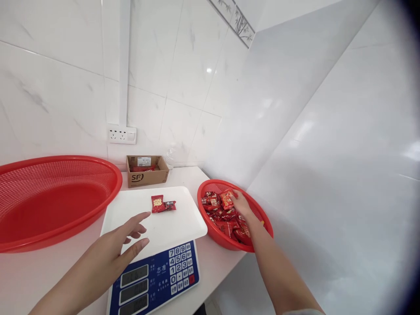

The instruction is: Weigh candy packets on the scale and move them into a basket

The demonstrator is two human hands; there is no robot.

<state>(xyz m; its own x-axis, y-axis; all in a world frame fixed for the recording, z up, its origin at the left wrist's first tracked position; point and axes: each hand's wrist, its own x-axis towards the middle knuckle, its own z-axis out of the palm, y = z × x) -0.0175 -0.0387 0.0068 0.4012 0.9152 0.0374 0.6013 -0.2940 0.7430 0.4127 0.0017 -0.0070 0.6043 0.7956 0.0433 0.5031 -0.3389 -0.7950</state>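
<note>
Over the near left part of the white scale tray hovers my left hand, fingers and thumb apart, holding nothing. Just beyond its fingertips lie two red snack packets side by side, one with a biscuit picture, the other smaller and darker. My right hand is inside the right red basket, its fingers closed on the edge of a red snack packet. Beneath and around it are many more red packets. Part of the basket's right side is hidden by my right forearm.
The scale's blue keypad and display panel faces me. A large red basket stands at the left. An SF cardboard box with red packets and a clear plastic bottle stand at the back by the tiled wall, below a socket.
</note>
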